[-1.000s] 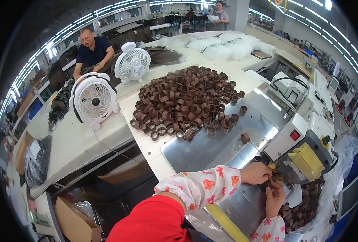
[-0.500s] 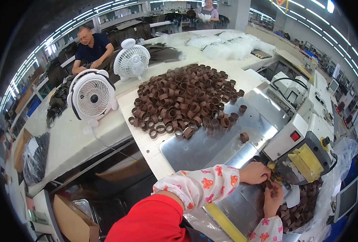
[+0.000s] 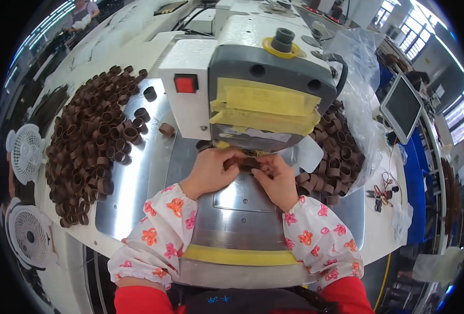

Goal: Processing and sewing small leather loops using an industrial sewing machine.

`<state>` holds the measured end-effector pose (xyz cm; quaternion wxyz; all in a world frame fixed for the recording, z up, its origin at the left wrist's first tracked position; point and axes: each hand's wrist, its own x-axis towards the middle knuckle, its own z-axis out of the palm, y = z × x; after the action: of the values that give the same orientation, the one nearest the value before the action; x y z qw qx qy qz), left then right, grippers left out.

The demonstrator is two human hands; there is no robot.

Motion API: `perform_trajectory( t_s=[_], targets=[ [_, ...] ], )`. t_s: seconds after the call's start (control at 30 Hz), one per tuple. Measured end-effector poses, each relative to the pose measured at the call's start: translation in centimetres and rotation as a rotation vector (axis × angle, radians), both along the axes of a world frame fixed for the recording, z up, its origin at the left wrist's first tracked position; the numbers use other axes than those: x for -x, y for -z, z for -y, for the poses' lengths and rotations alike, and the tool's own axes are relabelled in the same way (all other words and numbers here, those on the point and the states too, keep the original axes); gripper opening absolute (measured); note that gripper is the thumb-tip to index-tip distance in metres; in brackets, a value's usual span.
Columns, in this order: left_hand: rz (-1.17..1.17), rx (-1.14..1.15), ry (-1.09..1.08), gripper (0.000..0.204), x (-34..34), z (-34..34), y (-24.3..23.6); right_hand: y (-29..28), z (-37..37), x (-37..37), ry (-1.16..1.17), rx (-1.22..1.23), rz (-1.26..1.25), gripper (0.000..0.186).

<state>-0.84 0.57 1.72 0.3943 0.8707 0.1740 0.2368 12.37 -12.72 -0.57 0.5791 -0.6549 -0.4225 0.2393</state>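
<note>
In the middle, under the head of a white and grey sewing machine (image 3: 295, 68), a brown ring-shaped band (image 3: 250, 163) is pinched between my hands. My left hand (image 3: 211, 170) has its fingers closed at the band's left side. On the other side, my right hand (image 3: 279, 180) grips it with thumb and fingertips. Machine parts and my fingers hide some of the band. Below it lies the shiny metal work plate (image 3: 242, 220). One more brown ring (image 3: 166, 129) rests apart on the plate, left of the machine.
A large heap of brown rings (image 3: 91, 141) covers the left side. More rings (image 3: 334, 152) lie right of the machine beside clear plastic sheeting (image 3: 360, 68). Two white fans (image 3: 30, 235) stand far left. A dark screen (image 3: 402, 107) and small cords (image 3: 383, 193) are at right.
My view has swung to the right, so machine and hands now sit in the middle and the ring heap at left. Both hands stay at the machine, closed on a brown piece.
</note>
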Motion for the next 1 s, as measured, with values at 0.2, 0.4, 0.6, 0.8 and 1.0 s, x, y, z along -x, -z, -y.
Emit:
perform_trajectory(
  t_s=[0.2,0.4,0.6,0.8,1.0],
  targets=[
    [0.012,0.104,-0.010,0.022,-0.4,0.3,-0.1,-0.4,0.0,-0.1,0.011,-0.016,0.052,0.023],
    [-0.073,0.223,0.031,0.021,-0.1,0.0,0.0,-0.1,-0.3,-0.2,-0.010,-0.020,0.010,0.020],
    [0.026,0.213,0.097,0.017,-0.1,0.2,-0.4,-0.8,-0.2,0.0,-0.018,-0.029,-0.266,0.014],
    [0.033,0.246,0.097,0.016,0.0,0.0,-0.1,-1.7,-0.2,0.3,-0.119,-0.013,0.012,0.012],
    [0.100,0.454,0.080,0.024,-0.2,0.2,0.6,-2.6,0.1,-1.2,-0.231,-0.024,-0.571,0.018]
  ],
)
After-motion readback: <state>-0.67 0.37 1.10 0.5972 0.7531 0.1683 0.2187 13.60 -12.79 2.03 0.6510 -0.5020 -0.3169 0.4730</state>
